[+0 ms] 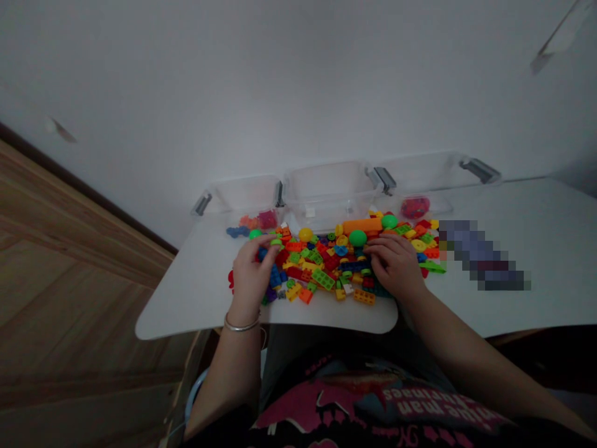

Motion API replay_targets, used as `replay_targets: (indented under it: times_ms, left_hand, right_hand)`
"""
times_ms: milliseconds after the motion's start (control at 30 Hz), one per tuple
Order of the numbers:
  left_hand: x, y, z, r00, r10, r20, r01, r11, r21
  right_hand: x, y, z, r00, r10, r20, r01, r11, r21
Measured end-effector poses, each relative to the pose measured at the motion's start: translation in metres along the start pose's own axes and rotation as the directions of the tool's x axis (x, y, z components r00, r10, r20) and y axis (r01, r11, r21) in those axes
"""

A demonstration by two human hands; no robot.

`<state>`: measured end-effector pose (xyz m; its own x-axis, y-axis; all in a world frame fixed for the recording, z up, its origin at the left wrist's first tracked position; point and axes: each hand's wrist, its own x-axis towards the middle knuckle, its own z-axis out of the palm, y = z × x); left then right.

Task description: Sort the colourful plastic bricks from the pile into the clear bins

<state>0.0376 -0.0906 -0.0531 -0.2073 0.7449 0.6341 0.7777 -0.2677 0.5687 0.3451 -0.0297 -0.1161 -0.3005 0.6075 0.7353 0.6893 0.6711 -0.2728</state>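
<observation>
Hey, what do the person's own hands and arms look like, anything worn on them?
The left hand and right hand are ungloved, and both forearms are bare. A thin silver-coloured bangle circles the left wrist; no bracelet shows on the right. Black sleeves appear near the bottom edge.

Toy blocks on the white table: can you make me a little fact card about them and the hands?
Pile: colourful toy blocks, spread over a white table
Left hand: at a small green piece; grip unclear
Right hand: near a dark blue wheeled piece
Far side: a long orange piece
Behind the blocks: clear bins in a row
</observation>
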Motion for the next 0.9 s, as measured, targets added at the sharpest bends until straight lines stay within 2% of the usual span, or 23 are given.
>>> replay_targets:
  times_ms: [100,200,300,433,533,633,900]
  left_hand:
    - [0.028,0.001,-0.009,0.967,-0.021,-0.255,0.002,0.997,-0.073]
    - [0.063,-0.004,-0.014,0.943,0.008,-0.332,-0.016,1.000,-0.023]
    - [0.095,-0.019,-0.012,0.954,-0.047,-0.296,0.061,0.997,0.039]
    - [0.121,-0.045,-0.004,0.977,-0.155,-0.143,0.170,0.981,0.097]
    - [0.127,-0.059,0.003,0.962,-0.271,-0.034,0.272,0.941,0.200]
    - [0.130,-0.066,0.006,0.936,-0.350,0.044,0.320,0.895,0.311]
    - [0.139,-0.064,0.009,0.892,-0.443,0.093,0.356,0.814,0.459]
  right_hand:
    - [0.000,0.000,0.000,1.000,-0.003,-0.006,0.003,1.000,0.006]
    - [0.001,0.000,-0.001,1.000,-0.010,-0.001,0.010,1.000,0.018]
    - [0.002,-0.001,-0.002,1.000,-0.007,0.002,0.007,1.000,0.022]
    - [0.003,-0.003,-0.002,1.000,-0.001,-0.010,0.002,1.000,0.022]
    - [0.003,-0.003,-0.002,1.000,-0.010,-0.012,0.010,1.000,0.015]
    - [0.003,-0.003,-0.002,0.999,-0.032,-0.013,0.032,0.999,0.005]
    - [0.003,-0.004,-0.003,1.000,-0.011,-0.013,0.011,1.000,0.016]
